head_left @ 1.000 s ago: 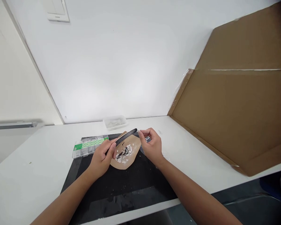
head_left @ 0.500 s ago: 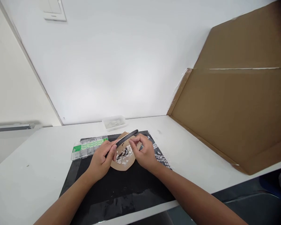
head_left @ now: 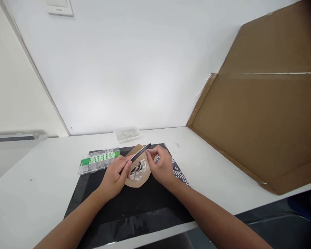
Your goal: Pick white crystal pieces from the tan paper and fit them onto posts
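My left hand (head_left: 114, 175) is closed around the lower end of a narrow black strip (head_left: 142, 152) with a pale edge and a rounded tip; its exact kind is not clear. The strip slants up to the right. Close to its upper end, my right hand (head_left: 162, 166) has thumb and forefinger pinched together; anything between them is too small to make out. Below both hands lies a piece of brown paper (head_left: 136, 184), bearing scattered white bits (head_left: 143, 165) and several dark scraps (head_left: 137, 169).
A black mat (head_left: 106, 211) covers part of the white table (head_left: 33, 193). Small white pieces (head_left: 180, 174) lie in rows at its right edge. On the left is a clear compartment case (head_left: 97, 162) with green labelling; behind stands a translucent tray (head_left: 126, 135). Cardboard (head_left: 259, 121) leans at right.
The strip has turned slightly, showing more of its pale edge. My right hand has shifted a little to the right, its fingers still pinched. The whole view has tilted slightly.
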`<state>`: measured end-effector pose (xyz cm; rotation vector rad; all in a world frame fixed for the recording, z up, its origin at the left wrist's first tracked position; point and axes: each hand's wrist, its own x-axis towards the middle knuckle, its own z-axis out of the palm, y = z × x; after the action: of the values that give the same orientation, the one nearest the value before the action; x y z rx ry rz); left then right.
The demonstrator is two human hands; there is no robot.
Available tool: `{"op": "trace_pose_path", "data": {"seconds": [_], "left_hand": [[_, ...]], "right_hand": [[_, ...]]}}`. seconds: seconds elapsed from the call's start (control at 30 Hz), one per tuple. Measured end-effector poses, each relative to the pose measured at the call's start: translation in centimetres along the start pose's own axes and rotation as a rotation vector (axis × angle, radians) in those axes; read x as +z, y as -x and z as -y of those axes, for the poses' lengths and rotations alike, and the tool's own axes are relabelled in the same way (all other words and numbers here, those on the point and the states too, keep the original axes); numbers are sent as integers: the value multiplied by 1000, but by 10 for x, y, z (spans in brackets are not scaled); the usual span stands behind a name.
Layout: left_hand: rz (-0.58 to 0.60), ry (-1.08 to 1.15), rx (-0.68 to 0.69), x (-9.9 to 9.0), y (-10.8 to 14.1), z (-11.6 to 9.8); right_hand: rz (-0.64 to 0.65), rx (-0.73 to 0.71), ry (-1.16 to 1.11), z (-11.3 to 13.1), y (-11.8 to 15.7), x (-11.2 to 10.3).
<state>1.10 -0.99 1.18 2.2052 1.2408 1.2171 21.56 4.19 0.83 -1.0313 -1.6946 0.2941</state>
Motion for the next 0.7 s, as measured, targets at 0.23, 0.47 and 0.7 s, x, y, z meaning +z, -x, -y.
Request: {"op": "trace_pose_path", "data": {"seconds": [0.23,0.47,0.7], "left_hand": [[-6,-13,49,-1,0,1],[-9,-55,75,-2,0,0],[-28,-66,115,2,1,4]], "right_hand": [[117,-172,-35,18,13,6],[-29,21,-30,0,-3,-7],[14,-86,38,4,4,0]]}}
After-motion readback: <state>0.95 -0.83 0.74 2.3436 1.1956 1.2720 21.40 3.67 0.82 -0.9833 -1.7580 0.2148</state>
